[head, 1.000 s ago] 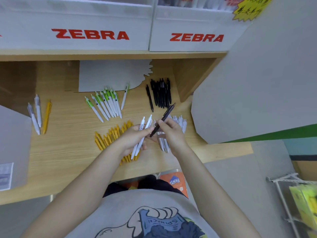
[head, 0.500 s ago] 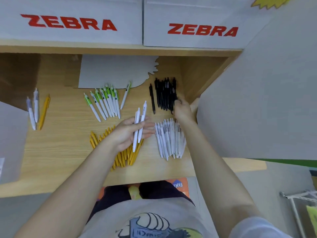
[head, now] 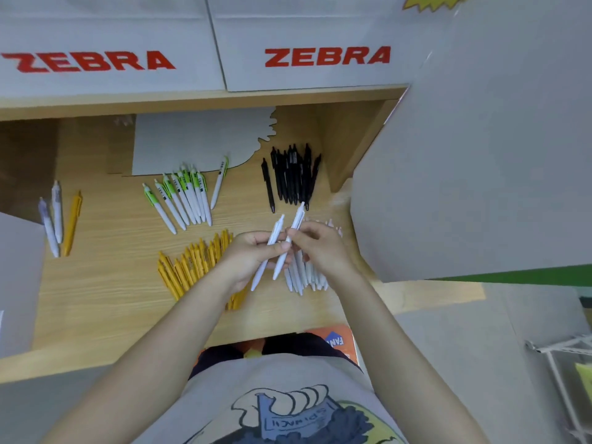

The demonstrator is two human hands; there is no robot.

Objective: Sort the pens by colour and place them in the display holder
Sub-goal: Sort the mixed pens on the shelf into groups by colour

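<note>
Sorted pen groups lie on the wooden shelf [head: 105,296]: green-and-white pens [head: 182,200], black pens [head: 293,176], yellow pens [head: 192,264] and white pens [head: 304,277]. Above the white pile, my left hand [head: 246,256] grips a white pen [head: 267,254]. My right hand [head: 320,248] pinches a second white pen [head: 290,241] right beside it. Both pens point up and away from me. My hands hide part of the white and yellow piles.
Two pale pens [head: 53,216] and one yellow pen [head: 73,222] lie apart at the far left. White ZEBRA boxes [head: 326,56] stand above the shelf. A grey card [head: 198,139] lies at the back, a large grey panel [head: 464,171] on the right.
My right hand put the black pen on the black pile, came back and took hold of one of the two white pens in my left hand.
</note>
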